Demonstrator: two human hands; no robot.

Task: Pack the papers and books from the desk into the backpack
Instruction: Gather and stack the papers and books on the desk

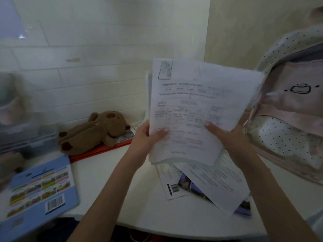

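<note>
**Paper stack held upright above desk, backpack at right**

Stack of printed sheets (197, 110), several pages thick, raised off white desk (108, 180) and held near-vertical, printed face toward camera; top sheet bearing a form-like layout with boxed table and small framed patch at upper left corner; text too blurred to read. Left hand (145, 138) gripping lower left edge of stack, thumb laid across front face, fingers hidden behind. Right hand (232, 137) gripping lower right edge, thumb pressed on front face, remaining fingers behind sheets. Both forearms bare, entering from bottom of frame.

Directly beneath stack, flat on desk: loose printed sheet (216, 182) lying askew, overlapping a booklet with purple cover (243, 209) and a white leaflet with barcode (170, 182).

Backpack (290, 109) at right edge of frame, standing just beside held stack; pale pink body with white, dark-dotted panels and a small outline drawing on front; whether main compartment is unzipped cannot be told.

Left part of desk: blue book (40, 191), back cover up, showing grid of small photographs and a barcode, overhanging near desk edge. Behind it, brown plush pencil case (94, 131) shaped like an animal, lying on an orange folder (97, 151) against white brick-pattern wall (87, 49). Far left: blurred grey objects, not identifiable.
</note>
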